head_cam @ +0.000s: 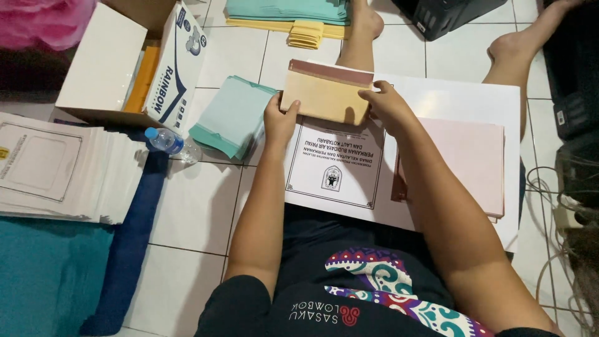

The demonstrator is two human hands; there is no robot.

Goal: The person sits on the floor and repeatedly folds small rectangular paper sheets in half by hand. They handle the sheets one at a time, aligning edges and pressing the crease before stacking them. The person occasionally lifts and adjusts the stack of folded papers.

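Note:
I sit on a tiled floor with a white printed sheet (337,165) lying in front of me. Both hands hold a thick stack of tan paper (324,93) upright on its edge over the top of that sheet. My left hand (279,118) grips the stack's left end. My right hand (387,103) grips its right end. A stack of pale pink sheets (468,159) lies just right of my right forearm. A stack of mint-green sheets (231,115) lies just left of my left hand.
An open cardboard box (103,62) holding orange sheets stands at upper left, a plastic water bottle (168,141) below it. A pile of white printed sheets (62,165) lies far left on blue cloth (56,274). Green and yellow paper (293,15) lies ahead; cables (561,218) and black equipment (577,75) sit on the right.

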